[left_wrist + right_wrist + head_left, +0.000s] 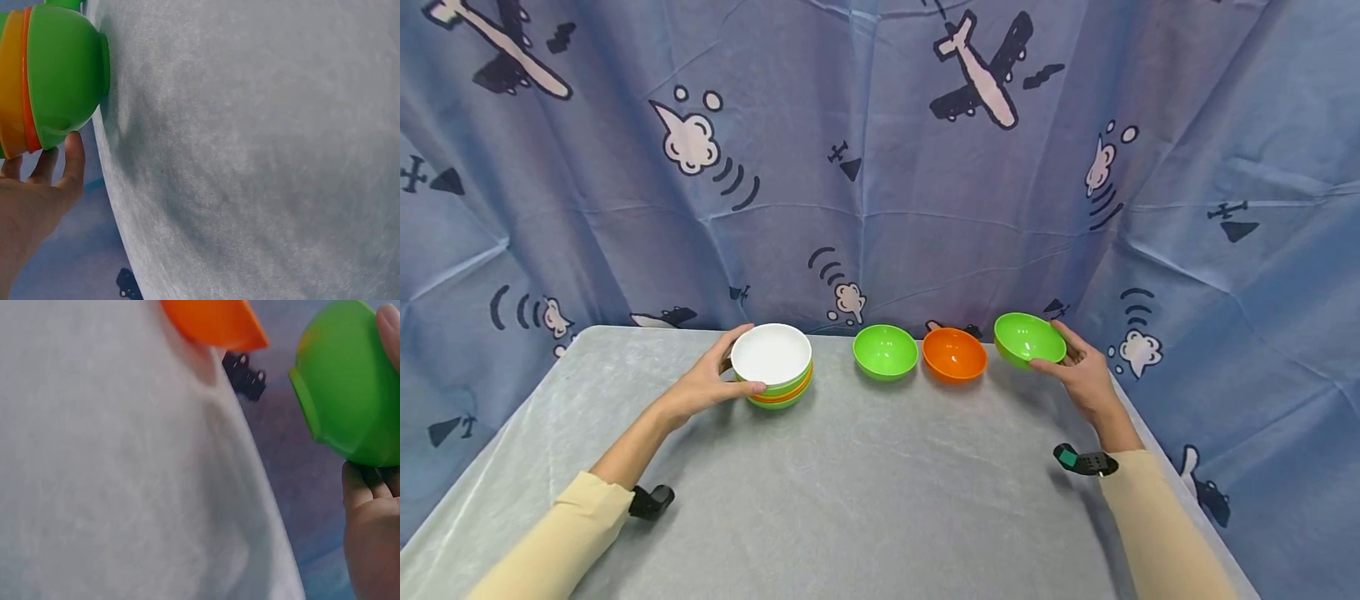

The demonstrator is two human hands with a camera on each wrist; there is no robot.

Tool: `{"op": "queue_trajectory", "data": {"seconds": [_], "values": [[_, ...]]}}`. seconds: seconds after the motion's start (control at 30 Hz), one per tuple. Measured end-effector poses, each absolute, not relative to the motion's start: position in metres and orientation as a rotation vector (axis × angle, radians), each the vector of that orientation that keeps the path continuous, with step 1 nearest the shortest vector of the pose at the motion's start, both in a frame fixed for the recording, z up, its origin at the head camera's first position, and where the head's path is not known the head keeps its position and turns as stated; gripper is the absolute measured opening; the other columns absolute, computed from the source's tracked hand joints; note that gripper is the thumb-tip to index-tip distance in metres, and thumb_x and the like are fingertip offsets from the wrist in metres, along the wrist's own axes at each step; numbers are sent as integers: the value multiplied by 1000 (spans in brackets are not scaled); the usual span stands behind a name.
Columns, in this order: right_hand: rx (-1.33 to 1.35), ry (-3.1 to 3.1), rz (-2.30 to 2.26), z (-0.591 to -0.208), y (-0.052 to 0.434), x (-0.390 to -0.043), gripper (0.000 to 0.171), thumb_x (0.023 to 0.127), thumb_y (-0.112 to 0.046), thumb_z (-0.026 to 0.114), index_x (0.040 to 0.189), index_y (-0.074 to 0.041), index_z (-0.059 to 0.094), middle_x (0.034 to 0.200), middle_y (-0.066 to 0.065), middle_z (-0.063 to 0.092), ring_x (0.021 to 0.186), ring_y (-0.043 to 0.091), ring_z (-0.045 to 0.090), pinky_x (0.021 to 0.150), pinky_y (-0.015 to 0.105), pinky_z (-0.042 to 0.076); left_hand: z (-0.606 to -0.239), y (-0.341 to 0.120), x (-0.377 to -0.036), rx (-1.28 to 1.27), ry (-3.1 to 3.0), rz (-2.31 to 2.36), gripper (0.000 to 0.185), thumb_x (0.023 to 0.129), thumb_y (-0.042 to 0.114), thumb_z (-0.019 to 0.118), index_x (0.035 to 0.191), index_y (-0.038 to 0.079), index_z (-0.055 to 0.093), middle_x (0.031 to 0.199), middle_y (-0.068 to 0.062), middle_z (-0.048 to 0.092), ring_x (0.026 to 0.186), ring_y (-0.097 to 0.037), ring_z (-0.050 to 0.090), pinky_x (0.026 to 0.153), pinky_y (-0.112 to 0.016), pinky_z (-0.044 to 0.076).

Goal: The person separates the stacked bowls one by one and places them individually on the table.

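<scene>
My left hand (709,382) grips a stack of nested bowls by its side, thumb in front and fingers behind. On top is a white bowl (771,354), with green, orange and yellow ones below; the lowest is a green bowl (69,75). I cannot tell whether the stack touches the table. On the right, my right hand (1086,375) pinches a single green bowl (1028,340) by its right side, thumb near the rim. This bowl is raised off the table, its base showing in the right wrist view. Between the hands sit another green bowl (885,352) and an orange bowl (954,355).
A pale grey cloth covers the table (865,500). Behind it hangs a blue curtain (910,167) printed with planes and clouds, close to the table's back edge. The two standing bowls are side by side near that edge.
</scene>
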State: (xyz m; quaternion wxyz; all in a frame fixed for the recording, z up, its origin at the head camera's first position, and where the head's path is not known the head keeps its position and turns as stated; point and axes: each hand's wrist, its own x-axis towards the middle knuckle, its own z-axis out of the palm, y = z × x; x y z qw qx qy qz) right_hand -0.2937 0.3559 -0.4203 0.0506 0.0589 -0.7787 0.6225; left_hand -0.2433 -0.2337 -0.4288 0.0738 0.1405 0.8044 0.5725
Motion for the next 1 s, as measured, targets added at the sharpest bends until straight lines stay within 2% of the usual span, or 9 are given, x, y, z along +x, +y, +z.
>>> {"op": "queue_trajectory", "data": {"seconds": [0.23, 0.47, 0.73, 0.87, 1.0], "values": [[61, -2494, 1802, -437, 366, -296, 94, 89, -14, 82, 161, -1, 22, 165, 19, 18, 147, 31, 28, 99, 16, 42, -428, -234, -243, 424, 2415, 1718, 100, 88, 24, 83, 163, 19, 18, 163, -15, 19, 148, -46, 19, 110, -70, 22], [-36, -2559, 1764, -449, 370, -299, 99, 87, -23, 84, 162, -7, 21, 167, 16, 14, 150, 34, 20, 112, 30, 32, -426, -233, -242, 435, 2421, 1721, 99, 88, 23, 83, 163, 19, 18, 163, -15, 21, 148, -45, 19, 111, -69, 21], [35, -2639, 1734, -457, 371, -301, 102, 87, -22, 85, 163, -6, 18, 166, 19, 15, 147, 39, 25, 110, 31, 36, -425, -233, -242, 441, 2418, 1724, 100, 88, 22, 82, 163, 18, 17, 163, -15, 20, 148, -45, 18, 112, -69, 20], [62, -2674, 1732, -457, 372, -301, 103, 87, -19, 84, 163, -6, 16, 166, 20, 14, 147, 40, 25, 112, 38, 35, -424, -232, -242, 443, 2413, 1727, 100, 88, 22, 82, 163, 19, 17, 163, -15, 19, 148, -46, 17, 111, -69, 20], [116, -2716, 1697, -453, 374, -300, 102, 89, -19, 83, 163, -4, 15, 166, 21, 13, 148, 40, 21, 115, 48, 26, -424, -232, -242, 434, 2405, 1727, 100, 88, 22, 83, 163, 18, 17, 163, -15, 19, 148, -46, 18, 111, -70, 22]]}}
